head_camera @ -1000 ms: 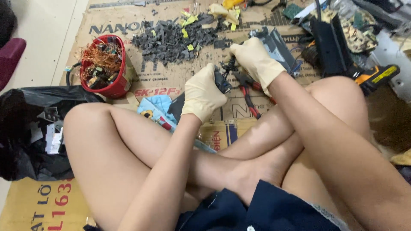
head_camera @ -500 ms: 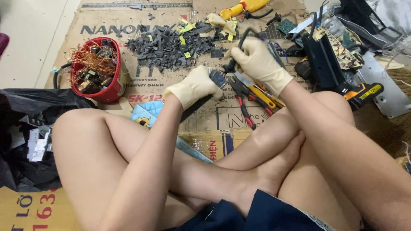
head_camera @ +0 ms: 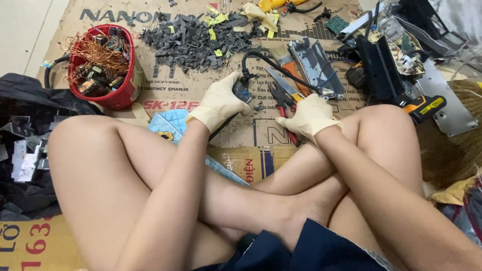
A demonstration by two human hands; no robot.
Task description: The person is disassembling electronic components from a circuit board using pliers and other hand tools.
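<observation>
My left hand, in a cream rubber glove, holds a small dark electronic part just above the cardboard; a black cable loops out of that part to the right. Also gloved, my right hand is lowered onto the red-handled pliers lying on the cardboard, with its fingers curled over the handles. A flat brush with an orange ferrule lies just beyond the pliers. Both forearms reach out over my crossed bare legs.
A red bucket of copper wire and parts stands at the left. A pile of grey plastic scraps lies ahead. Stripped metal frames, a black casing and a yellow-black tool crowd the right. Black bags sit far left.
My right hand has let go of the part and dropped toward me onto the pliers. My left hand keeps the part and has shifted slightly left.
</observation>
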